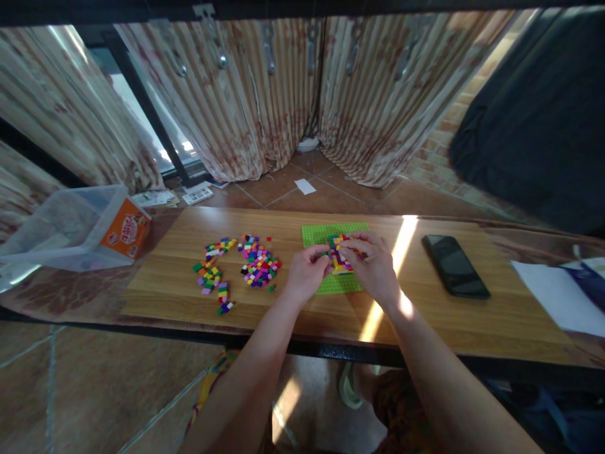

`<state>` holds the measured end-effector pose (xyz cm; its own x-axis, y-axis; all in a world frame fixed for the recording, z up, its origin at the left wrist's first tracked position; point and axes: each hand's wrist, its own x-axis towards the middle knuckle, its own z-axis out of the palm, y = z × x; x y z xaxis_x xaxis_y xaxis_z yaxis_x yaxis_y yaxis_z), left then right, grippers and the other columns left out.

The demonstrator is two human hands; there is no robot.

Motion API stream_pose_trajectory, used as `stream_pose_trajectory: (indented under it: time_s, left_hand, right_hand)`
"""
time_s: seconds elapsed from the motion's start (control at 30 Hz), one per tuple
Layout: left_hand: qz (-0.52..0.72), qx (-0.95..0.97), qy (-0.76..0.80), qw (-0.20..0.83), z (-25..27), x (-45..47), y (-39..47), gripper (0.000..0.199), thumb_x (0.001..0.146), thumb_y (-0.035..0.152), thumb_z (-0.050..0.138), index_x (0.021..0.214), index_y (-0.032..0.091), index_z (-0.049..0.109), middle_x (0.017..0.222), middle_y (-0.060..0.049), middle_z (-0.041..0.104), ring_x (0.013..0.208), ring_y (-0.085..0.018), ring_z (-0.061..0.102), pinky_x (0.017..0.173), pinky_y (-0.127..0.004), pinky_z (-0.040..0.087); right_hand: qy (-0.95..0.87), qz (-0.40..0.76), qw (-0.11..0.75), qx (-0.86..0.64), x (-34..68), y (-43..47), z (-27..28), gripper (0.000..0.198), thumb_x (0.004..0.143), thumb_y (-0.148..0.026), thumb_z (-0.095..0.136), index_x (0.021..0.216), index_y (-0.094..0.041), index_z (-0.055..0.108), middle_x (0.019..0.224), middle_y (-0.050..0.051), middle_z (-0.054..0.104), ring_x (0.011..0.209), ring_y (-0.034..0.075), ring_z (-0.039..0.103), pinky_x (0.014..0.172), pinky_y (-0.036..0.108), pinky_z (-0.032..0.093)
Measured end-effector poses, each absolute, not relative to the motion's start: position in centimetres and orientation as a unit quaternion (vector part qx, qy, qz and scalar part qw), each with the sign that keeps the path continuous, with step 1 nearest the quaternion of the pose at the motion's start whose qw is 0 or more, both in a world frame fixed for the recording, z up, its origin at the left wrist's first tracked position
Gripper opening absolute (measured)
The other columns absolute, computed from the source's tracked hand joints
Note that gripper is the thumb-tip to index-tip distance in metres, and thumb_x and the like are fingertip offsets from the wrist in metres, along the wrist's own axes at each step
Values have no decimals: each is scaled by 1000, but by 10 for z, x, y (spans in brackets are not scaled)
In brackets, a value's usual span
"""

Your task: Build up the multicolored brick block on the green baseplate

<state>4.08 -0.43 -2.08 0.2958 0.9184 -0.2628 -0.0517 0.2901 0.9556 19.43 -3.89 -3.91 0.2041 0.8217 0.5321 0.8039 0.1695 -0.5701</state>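
A light green baseplate (312, 234) lies on the wooden board, and a multicoloured brick build (338, 257) stands on its middle. My left hand (307, 272) is at the build's left side, with thumb and forefinger pinched on what looks like a small dark green toy brick. Curled over the right part of the build is my right hand (375, 261), its fingers touching the bricks and hiding some of them. Left of the baseplate lie a heap of loose toy bricks (259, 265) and a looser scatter of bricks (208, 274).
A black phone (456, 266) rests on the wooden board (161, 277), right of the baseplate. Beyond the board's left end stands a clear plastic bin (70, 230) with an orange label. White paper (562, 296) lies at the right. Curtains (265, 107) hang behind.
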Motion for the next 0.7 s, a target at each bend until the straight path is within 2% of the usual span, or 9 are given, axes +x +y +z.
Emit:
stream_pose_trajectory:
  time_s: [0.2,0.5,0.7]
  left_hand:
    - [350,512,465,632,-24,44,-4,31,83,3,55,109,10,70,63,2,62,53,-7,56,51,-18,43]
    - [336,543,463,615,-30,45,-5,38,82,4,55,117,10,69,62,2,63,54,-9,57,52,-19,43]
    - [340,542,458,617,-30,45,-5,37,82,5,56,117,11,69,64,1,63,57,-10,59,54,-20,45]
  right_hand:
    - [-607,44,416,-676,194,-31,-48,16,87,-37,66,92,-30,81,115,8,68,114,28,57,95,49,45]
    - [-551,60,433,-711,188,-26,-44,13,78,-31,74,88,-28,82,114,9,67,110,28,58,94,46,47]
    - [-562,46,412,-715,184,-27,-43,13,83,-32,69,86,-27,81,114,10,67,112,30,56,95,48,45]
